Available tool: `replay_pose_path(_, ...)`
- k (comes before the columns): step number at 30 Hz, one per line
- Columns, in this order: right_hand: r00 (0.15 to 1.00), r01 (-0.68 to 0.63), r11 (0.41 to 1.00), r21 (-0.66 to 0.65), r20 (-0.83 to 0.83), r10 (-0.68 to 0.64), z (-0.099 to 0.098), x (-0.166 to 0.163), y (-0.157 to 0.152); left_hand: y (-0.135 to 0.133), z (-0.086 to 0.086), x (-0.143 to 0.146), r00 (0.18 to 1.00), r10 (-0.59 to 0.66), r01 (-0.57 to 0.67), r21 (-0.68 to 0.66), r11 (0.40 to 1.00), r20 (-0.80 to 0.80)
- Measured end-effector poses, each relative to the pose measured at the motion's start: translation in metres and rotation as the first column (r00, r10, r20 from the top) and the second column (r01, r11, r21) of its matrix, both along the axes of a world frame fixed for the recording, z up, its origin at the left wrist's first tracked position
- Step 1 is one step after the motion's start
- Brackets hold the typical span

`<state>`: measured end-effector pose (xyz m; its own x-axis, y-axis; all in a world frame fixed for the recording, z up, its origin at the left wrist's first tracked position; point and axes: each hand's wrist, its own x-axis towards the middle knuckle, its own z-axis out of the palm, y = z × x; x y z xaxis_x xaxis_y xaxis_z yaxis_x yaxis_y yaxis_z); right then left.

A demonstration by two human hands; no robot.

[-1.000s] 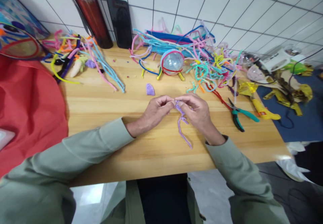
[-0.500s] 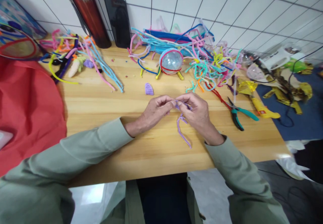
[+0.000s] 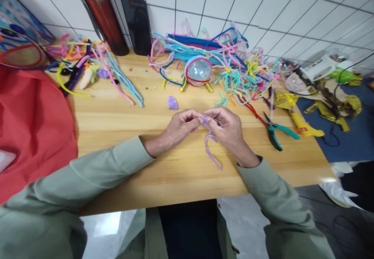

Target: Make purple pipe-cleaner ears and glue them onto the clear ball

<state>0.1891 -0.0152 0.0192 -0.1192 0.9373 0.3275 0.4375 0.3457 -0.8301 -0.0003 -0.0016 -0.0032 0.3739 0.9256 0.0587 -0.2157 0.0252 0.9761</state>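
Note:
My left hand (image 3: 180,127) and my right hand (image 3: 227,128) meet fingertip to fingertip over the middle of the wooden table (image 3: 122,111). Both pinch a lilac pipe cleaner (image 3: 209,150), whose bent loose end trails down toward me onto the wood. Just beyond my left hand lies a small coiled lilac piece (image 3: 172,103). Farther back stands a clear plastic ball (image 3: 198,70) wrapped with red and blue pipe cleaners on yellow legs.
Heaps of coloured pipe cleaners (image 3: 233,68) cover the back of the table, with another bunch (image 3: 96,66) at the back left. Teal-handled pliers (image 3: 274,131) and a yellow glue gun (image 3: 305,126) lie to the right. Red cloth (image 3: 32,118) lies left; a red flask (image 3: 102,15) stands against the wall.
My hands stay in the same place, with only slight finger movement on the lilac pipe cleaner. The view has shifted a little.

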Motion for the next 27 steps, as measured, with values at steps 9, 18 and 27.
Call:
replay_pose_path(9,0.95,-0.074,0.98,-0.184,-0.312,0.013,0.0,0.001,0.006,-0.001,0.002,0.0,1.0,-0.026,0.025,0.051,0.998,0.007)
replay_pose_path(18,0.781,-0.326,0.788,-0.523,-0.619,-0.088,0.012,0.003,0.011,-0.003,0.002,-0.001,0.999,0.038,-0.04,0.274,0.961,0.01)
replay_pose_path(27,0.932,-0.169,0.907,-0.385,-0.362,0.02,0.014,0.013,0.008,0.003,0.009,-0.002,0.999,0.038,-0.039,0.068,0.997,0.006)
